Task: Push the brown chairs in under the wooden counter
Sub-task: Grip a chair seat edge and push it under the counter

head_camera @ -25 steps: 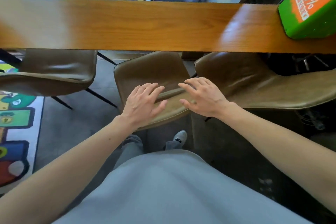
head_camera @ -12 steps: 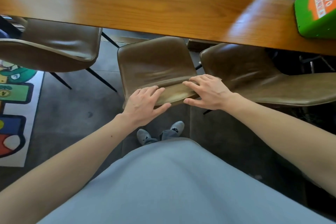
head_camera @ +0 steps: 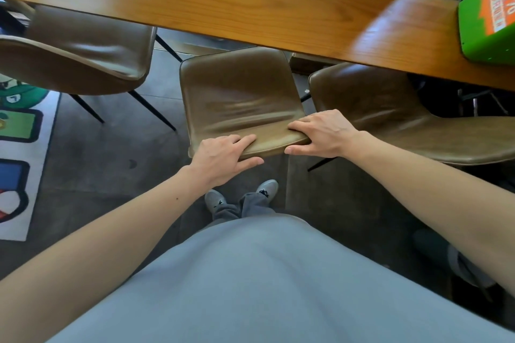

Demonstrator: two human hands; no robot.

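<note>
Three brown leather chairs stand along the wooden counter point(head_camera: 250, 0). The middle chair point(head_camera: 239, 95) is right in front of me, its seat partly under the counter's edge. My left hand point(head_camera: 223, 157) grips the top of its backrest at the left, fingers over the rim and thumb behind. My right hand point(head_camera: 323, 133) grips the same backrest at the right end. The left chair point(head_camera: 80, 56) and the right chair point(head_camera: 390, 114) sit partly under the counter on either side.
A green box point(head_camera: 490, 17) with an orange label stands on the counter at the right. A colourful rug point(head_camera: 19, 153) lies on the grey floor at the left. My grey shoes point(head_camera: 242, 195) stand just behind the middle chair.
Both hands went from lying flat on the middle chair's backrest to gripping its top rim. The counter now reaches lower in view and more of the seat shows.
</note>
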